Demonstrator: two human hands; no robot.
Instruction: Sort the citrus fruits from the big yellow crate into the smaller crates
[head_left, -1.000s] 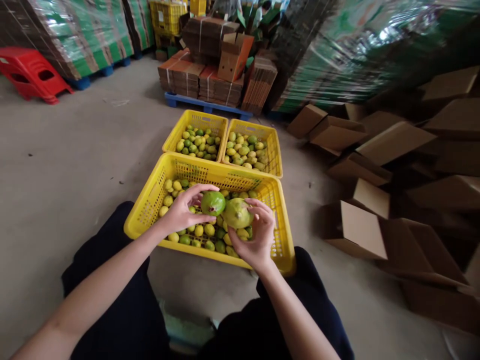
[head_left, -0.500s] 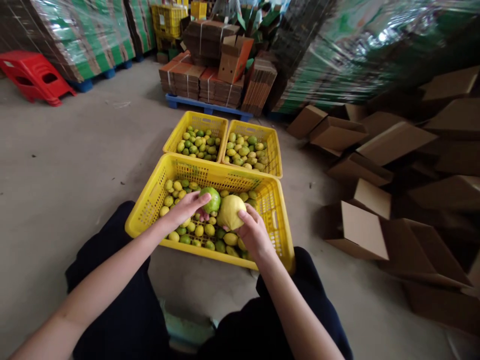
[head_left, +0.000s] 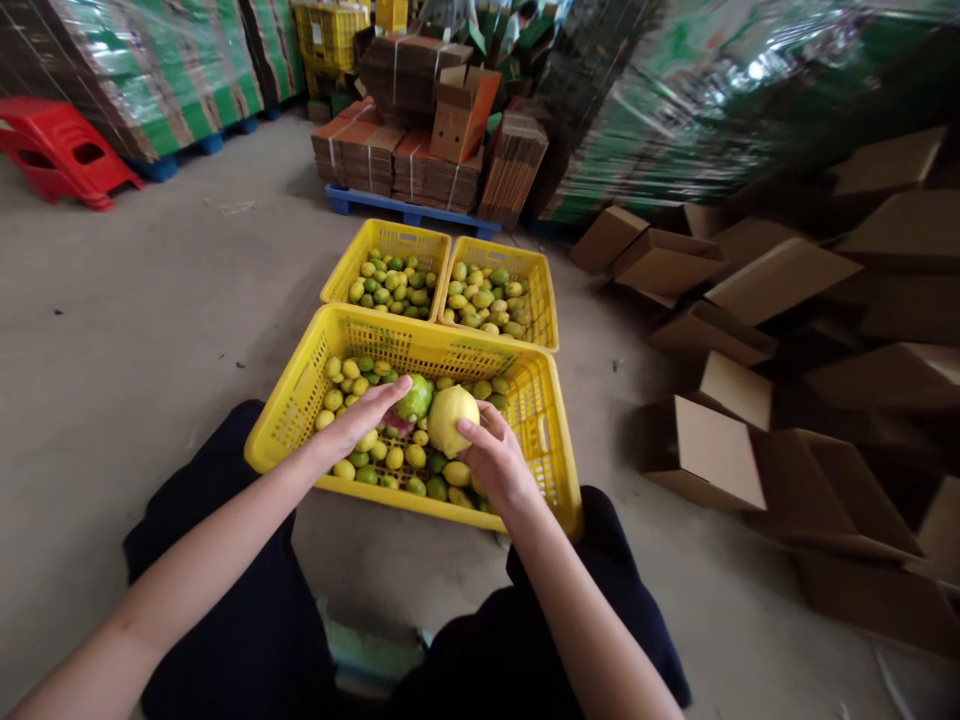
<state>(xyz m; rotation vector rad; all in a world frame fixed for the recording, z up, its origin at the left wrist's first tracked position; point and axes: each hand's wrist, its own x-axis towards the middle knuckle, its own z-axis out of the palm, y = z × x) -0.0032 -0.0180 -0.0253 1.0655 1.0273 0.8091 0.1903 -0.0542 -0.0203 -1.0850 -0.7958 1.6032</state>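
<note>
My left hand (head_left: 377, 410) is closed round a green lemon (head_left: 415, 399), thumb on top and the other fingers partly hidden beneath it. In my right hand (head_left: 496, 448) is a large pale yellow lemon (head_left: 453, 421), gripped from its right side. The two fruits are side by side, close together, above a big yellow plastic crate (head_left: 442, 512) between my knees. Several yellow and green lemons (head_left: 415, 457) lie in that crate, with its slatted bottom showing among them.
Two smaller yellow crates of lemons (head_left: 394, 287) (head_left: 487, 297) stand just beyond. Opened cardboard boxes (head_left: 720, 455) are heaped on the right. Flattened cartons (head_left: 360, 155) lie on a blue pallet (head_left: 412, 212) behind. A red stool (head_left: 64, 150) is at the far left, near wrapped pallet stacks.
Both hands still hold their lemons, which have turned slightly in the fingers. The whole view has shifted a little, so everything appears slightly further left and higher.
</note>
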